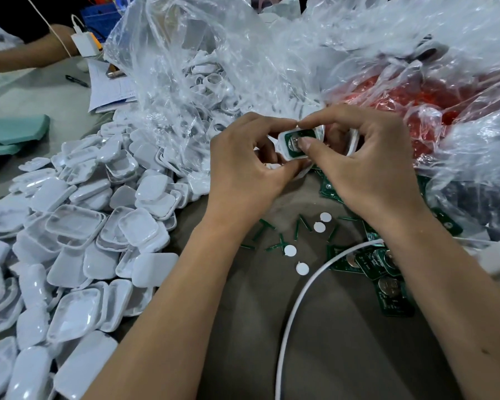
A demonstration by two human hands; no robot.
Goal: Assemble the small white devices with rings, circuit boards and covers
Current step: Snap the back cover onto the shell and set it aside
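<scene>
Device shell (302,145), white and open-faced with a green circuit board (296,140) seated in it, is held above the counter (257,327) at the centre of the view, between both hands. Nearest the viewer, a white cable (293,307) curves across the brown counter surface. Beyond it lie four small white round stickers (302,269) and thin green board offcuts (267,226). To the right of these, loose circuit boards with coin cells (387,287) lie in an overlapping group. To the left, a large heap of white plastic covers (78,241) spreads across the counter.

Left hand (244,166): grip closed on the left end of the shell, fingers curled round it, forefinger and thumb pinching the edge. Right hand (370,168): grip closed on the right end of the shell, thumb tip pressed flat onto the board, forefinger bent over the top edge and meeting the left forefinger.

Behind the hands, a clear plastic bag (199,67) holds white ring-shaped parts (211,79). To its right, a second clear bag holds red parts (416,99). At far left lie papers (110,88), a pen (77,81) and a white charger (83,44), beside another person's forearm (26,53).
</scene>
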